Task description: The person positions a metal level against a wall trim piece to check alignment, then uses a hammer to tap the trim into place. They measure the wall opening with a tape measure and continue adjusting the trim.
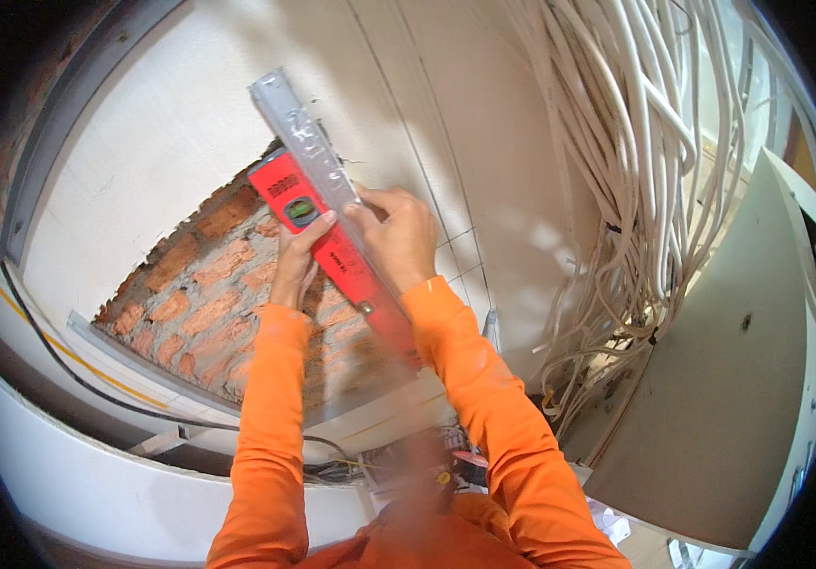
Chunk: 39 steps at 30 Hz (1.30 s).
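A red spirit level (348,270) with a round green vial slants across the middle, held against a grey metal profile (302,131). My left hand (296,258) grips the level's left edge, thumb just below the vial. On the other side, my right hand (397,235) pinches the profile near its middle. The profile's upper end sticks out past the level over the white wall board (209,85). Behind both tools is a ragged opening in the board with exposed brickwork (201,313). The level's lower end lies near my right sleeve.
Thick bundles of white cable (636,142) hang at the right, beside a pale metal panel (731,351). Thin dark lines are drawn on the board. A metal rail (62,114) edges the board at left, and a black cable (57,346) runs below the opening.
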Motion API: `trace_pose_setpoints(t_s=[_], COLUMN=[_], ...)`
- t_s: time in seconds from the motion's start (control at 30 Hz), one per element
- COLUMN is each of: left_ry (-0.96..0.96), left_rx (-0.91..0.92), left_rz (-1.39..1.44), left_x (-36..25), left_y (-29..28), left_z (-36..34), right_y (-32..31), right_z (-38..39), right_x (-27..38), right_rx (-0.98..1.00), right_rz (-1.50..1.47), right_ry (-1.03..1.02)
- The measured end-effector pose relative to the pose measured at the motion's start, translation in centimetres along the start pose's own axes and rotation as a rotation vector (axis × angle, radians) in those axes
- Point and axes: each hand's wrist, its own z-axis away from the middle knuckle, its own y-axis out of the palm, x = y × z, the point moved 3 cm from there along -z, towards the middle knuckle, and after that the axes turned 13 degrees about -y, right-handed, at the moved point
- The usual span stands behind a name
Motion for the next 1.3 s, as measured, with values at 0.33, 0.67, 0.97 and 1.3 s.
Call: trace_pose_setpoints(t_s=[0.33, 0.67, 0.97, 1.3], left_ry=[-0.012, -0.043, -0.03, -0.073], left_rx=[0.066, 0.057, 0.075, 0.066], left_rz=[0.011, -0.03, -0.046, -0.169], left_x=[-1.1, -0.9, -1.5, -2.7], left_y=[1.2, 0.6, 1.1, 1.8], left_z=[0.5, 0.5, 0.6, 0.7], right_y=[0.2, 0.7, 0.6, 0.7], right_z=[0.0, 0.3, 0.3, 0.5], right_x=[-0.2, -0.5, -0.5, -0.7], right_rx=[-0.004, -0.03, -0.04, -0.103], right_rz=[-0.016, -0.05, -0.092, -0.073], right_ry=[0.015, 0.017, -0.005, -0.054])
